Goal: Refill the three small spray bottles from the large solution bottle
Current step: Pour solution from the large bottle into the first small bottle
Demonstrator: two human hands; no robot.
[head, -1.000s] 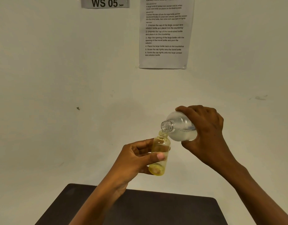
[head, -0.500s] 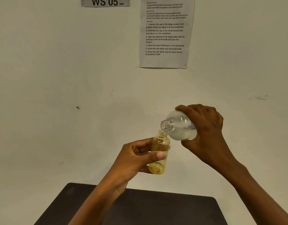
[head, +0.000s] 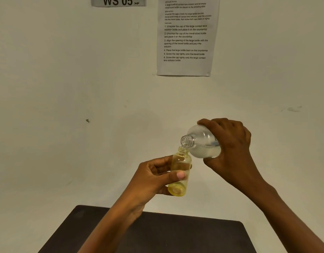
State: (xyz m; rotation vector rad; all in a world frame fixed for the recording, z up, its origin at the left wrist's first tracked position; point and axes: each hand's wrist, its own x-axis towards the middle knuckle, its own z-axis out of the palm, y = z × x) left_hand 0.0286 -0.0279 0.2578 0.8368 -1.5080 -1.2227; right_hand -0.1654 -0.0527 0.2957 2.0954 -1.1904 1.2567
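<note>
My left hand [head: 153, 177] grips a small yellow-tinted bottle [head: 180, 167] around its middle, holding it upright in the air with its neck uncapped. My right hand [head: 230, 143] wraps the body of the large clear solution bottle [head: 201, 141], which lies tipped almost level with its threaded mouth pointing left and down. That mouth sits right above the small bottle's opening, touching or nearly touching it. Clear liquid fills the lower part of the large bottle. No other small bottles or any caps show in the head view.
A dark mat [head: 157, 232] lies on the pale surface below my forearms. On the wall behind hang an instruction sheet [head: 184, 35] and a "WS 05" label [head: 119, 1].
Both hands and bottles have stayed almost where they were. The large bottle's mouth has dipped slightly closer to the small bottle's neck.
</note>
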